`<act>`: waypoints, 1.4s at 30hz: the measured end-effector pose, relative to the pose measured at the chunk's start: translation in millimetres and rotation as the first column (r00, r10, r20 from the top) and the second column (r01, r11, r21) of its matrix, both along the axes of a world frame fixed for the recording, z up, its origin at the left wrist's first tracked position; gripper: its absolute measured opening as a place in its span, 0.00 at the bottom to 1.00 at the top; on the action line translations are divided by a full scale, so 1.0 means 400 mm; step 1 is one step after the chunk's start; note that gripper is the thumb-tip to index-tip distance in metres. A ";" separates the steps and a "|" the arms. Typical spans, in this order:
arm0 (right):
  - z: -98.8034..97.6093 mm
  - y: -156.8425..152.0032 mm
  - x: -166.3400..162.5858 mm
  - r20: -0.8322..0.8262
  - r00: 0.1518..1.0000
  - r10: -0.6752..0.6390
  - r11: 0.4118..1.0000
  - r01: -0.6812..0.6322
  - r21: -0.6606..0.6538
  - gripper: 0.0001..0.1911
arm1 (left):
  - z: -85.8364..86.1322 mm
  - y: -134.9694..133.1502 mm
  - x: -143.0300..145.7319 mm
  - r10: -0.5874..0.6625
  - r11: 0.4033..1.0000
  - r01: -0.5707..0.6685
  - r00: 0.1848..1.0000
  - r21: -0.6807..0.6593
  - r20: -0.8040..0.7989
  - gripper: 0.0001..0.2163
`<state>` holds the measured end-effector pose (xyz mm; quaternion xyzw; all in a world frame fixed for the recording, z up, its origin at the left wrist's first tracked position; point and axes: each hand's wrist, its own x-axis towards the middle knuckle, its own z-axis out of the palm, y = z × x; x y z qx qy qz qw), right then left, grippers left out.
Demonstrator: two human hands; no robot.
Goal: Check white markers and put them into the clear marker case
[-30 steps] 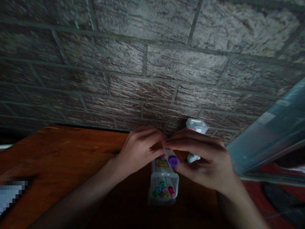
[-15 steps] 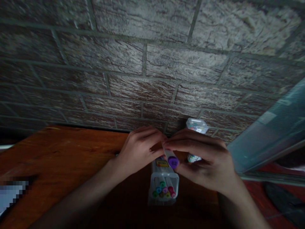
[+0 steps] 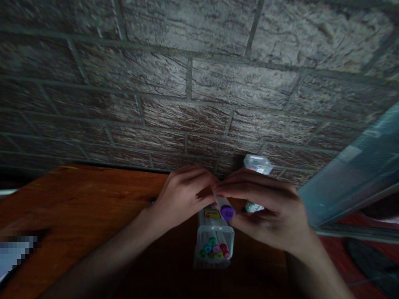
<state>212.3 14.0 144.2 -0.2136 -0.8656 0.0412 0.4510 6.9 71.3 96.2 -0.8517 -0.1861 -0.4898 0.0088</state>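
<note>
A white marker point(image 3: 222, 203) with a purple end points toward me, held between my two hands. My right hand point(image 3: 264, 203) is closed on it, thumb below and fingers above. My left hand point(image 3: 187, 189) is closed at the marker's far end, fingertips meeting those of the right hand; the far end is hidden behind the fingers. Just below lies a clear plastic case point(image 3: 215, 228) with a yellow label, its mouth facing me. Several markers point(image 3: 213, 249) with green, blue, pink, red and yellow ends lie inside it.
Behind my right hand stands another clear container point(image 3: 258, 164) with colourful things in it, partly hidden. The wooden table point(image 3: 102, 203) meets a brick wall point(image 3: 165, 116). A glass panel point(image 3: 349, 158) is on the right. A pixelated patch point(image 3: 15, 253) covers something at the left edge.
The purple end of the marker has turned and shifted very slightly to the right. Both hands hold nearly the same place.
</note>
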 end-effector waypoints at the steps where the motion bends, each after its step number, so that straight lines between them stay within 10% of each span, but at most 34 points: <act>1: 0.001 -0.001 0.000 0.002 1.000 0.004 1.000 -0.004 -0.001 0.10 | 0.000 0.000 0.000 0.002 1.000 -0.002 1.000 -0.002 -0.003 0.11; 42: 0.003 -0.003 0.001 -0.001 1.000 0.009 1.000 -0.009 -0.013 0.13 | -0.003 0.000 -0.001 0.019 1.000 -0.018 1.000 0.015 -0.021 0.10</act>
